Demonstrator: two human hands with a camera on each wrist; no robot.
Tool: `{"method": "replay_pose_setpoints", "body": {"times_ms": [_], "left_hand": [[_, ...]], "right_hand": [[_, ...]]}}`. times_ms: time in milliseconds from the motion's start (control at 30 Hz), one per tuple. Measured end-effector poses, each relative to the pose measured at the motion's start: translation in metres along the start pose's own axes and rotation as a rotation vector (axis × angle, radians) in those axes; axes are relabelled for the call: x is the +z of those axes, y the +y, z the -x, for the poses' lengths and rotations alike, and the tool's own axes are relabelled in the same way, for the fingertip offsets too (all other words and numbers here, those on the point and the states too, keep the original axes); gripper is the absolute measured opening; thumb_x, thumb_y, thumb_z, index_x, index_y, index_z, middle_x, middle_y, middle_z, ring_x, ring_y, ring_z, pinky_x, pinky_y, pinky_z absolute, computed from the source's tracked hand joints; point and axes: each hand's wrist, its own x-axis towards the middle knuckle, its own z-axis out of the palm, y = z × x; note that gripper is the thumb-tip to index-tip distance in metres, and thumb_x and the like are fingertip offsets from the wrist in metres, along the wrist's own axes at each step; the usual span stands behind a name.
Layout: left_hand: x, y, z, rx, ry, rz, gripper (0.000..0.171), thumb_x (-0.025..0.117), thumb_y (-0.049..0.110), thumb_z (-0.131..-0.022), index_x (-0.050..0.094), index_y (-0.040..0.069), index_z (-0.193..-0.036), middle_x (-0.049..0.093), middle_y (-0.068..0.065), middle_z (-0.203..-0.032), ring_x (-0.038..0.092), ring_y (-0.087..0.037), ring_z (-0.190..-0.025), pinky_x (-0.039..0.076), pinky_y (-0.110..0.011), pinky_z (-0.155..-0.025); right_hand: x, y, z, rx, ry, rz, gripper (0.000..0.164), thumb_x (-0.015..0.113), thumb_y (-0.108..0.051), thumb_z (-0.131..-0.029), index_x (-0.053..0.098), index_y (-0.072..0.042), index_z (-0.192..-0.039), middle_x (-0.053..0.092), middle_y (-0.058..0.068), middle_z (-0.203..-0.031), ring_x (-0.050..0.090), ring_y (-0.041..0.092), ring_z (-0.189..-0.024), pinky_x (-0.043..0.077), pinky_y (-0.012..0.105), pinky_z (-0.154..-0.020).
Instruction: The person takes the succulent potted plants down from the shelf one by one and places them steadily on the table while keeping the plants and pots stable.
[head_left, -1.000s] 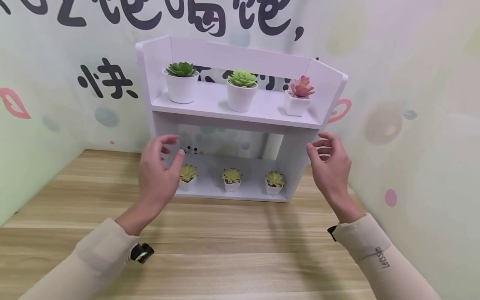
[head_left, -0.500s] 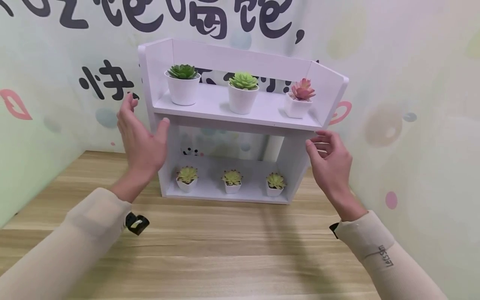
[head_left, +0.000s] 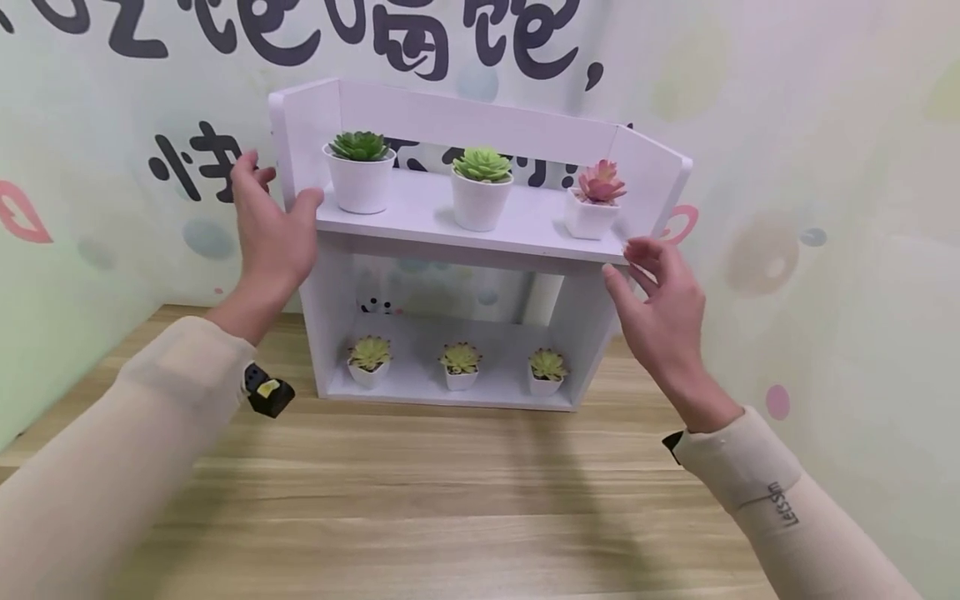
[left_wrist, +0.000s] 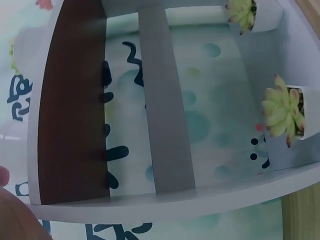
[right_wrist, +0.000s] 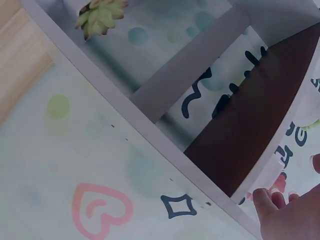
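Left hand (head_left: 273, 242) raised beside shelf (head_left: 450, 239) edge, tabletop (head_left: 450, 492) in front

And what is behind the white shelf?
Behind the white shelf is the patterned wall, whose dark lettering shows only partly through the gaps. What the back panel and potted plants cover can't be seen.

The left hand (head_left: 273, 237) moved up from near the low left plant (head_left: 371, 358) to the white shelf's (head_left: 324, 321) side, and the right hand (head_left: 663, 308) went up a bit
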Motion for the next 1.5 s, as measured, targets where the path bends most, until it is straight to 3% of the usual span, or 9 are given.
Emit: {"method": "replay_pose_setpoints", "body": {"times_ms": [200, 433, 700, 1000, 1500], "left_hand": [[0.001, 0.003, -0.010, -0.076, -0.045, -0.003, 0.069, 0.047, 0.035, -0.098, 0.015, 0.019, -0.158, 0.031, -0.008, -0.163, 0.036, -0.021, -0.147, 0.033, -0.037, -0.120], [0.005, -0.005, -0.017, -0.132, -0.053, 0.022, 0.067, 0.048, 0.038, -0.099, 0.022, 0.021, -0.159, 0.032, -0.003, -0.164, 0.036, -0.019, -0.149, 0.033, -0.036, -0.121], [0.004, -0.017, -0.025, -0.107, -0.069, -0.028, 0.064, 0.046, 0.028, -0.096, 0.032, 0.013, -0.157, 0.040, -0.007, -0.161, 0.041, -0.024, -0.145, 0.032, -0.041, -0.121], [0.015, -0.019, -0.028, -0.122, -0.086, 0.067, 0.058, 0.043, 0.029, -0.100, 0.039, 0.003, -0.152, 0.044, -0.013, -0.157, 0.044, -0.023, -0.142, 0.032, -0.038, -0.121], [0.015, -0.023, -0.028, -0.079, -0.096, 0.091, 0.056, 0.042, 0.023, -0.099, 0.041, -0.002, -0.149, 0.046, -0.015, -0.155, 0.044, -0.020, -0.138, 0.032, -0.037, -0.121]], "right_hand": [[-0.003, -0.013, -0.009, 0.022, -0.034, 0.015, 0.045, 0.069, -0.019, -0.093, 0.056, 0.002, -0.131, 0.063, 0.016, -0.131, 0.063, 0.026, -0.126, 0.049, 0.030, -0.104], [-0.005, -0.027, -0.021, 0.122, -0.115, 0.016, 0.059, 0.069, -0.028, -0.093, 0.049, -0.001, -0.141, 0.056, 0.016, -0.146, 0.057, 0.027, -0.136, 0.044, 0.036, -0.111], [0.000, -0.039, -0.039, 0.246, -0.203, 0.038, 0.078, 0.066, -0.039, -0.093, 0.031, -0.010, -0.157, 0.035, 0.009, -0.164, 0.039, 0.026, -0.150, 0.035, 0.038, -0.119], [0.002, -0.041, -0.056, 0.347, -0.290, 0.091, 0.093, 0.064, -0.047, -0.092, 0.014, -0.011, -0.162, 0.021, 0.007, -0.170, 0.031, 0.030, -0.153, 0.031, 0.045, -0.121], [0.010, -0.041, -0.080, 0.494, -0.329, 0.045, 0.095, 0.067, -0.044, -0.092, 0.012, -0.014, -0.163, 0.025, 0.007, -0.168, 0.026, 0.024, -0.155, 0.025, 0.040, -0.125]]}}
